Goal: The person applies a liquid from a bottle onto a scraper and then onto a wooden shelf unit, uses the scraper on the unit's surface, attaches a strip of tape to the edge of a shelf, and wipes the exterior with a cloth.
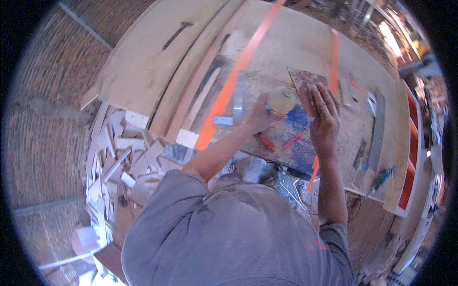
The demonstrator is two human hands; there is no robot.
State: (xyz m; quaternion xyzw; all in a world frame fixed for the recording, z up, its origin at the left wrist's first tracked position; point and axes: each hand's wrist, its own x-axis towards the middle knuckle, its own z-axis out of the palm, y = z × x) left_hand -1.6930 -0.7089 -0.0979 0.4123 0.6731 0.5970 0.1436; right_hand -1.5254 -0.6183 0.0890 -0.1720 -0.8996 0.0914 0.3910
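My left hand (260, 117) is wrapped round the side of a round, yellowish tin (281, 101), blurred, over the worktable (281, 43). To the right of it, my right hand (325, 114) grips a flat, reddish-brown, worn plate (305, 81), its fingers lying along the plate's face. The plate tilts up and its far corner points away from me. A blue stain (298, 119) spreads over the tabletop between the two hands. Closer to me lie red-handled pliers (266, 142) and a thin red pencil-like stick (292, 141).
Orange strips (248, 52) cross the table. A hammer (177, 34) lies on the board at far left. Wood offcuts (119, 152) heap at the left. On the right are a long grey bar (377, 128) and a power-tool-like green object (384, 178).
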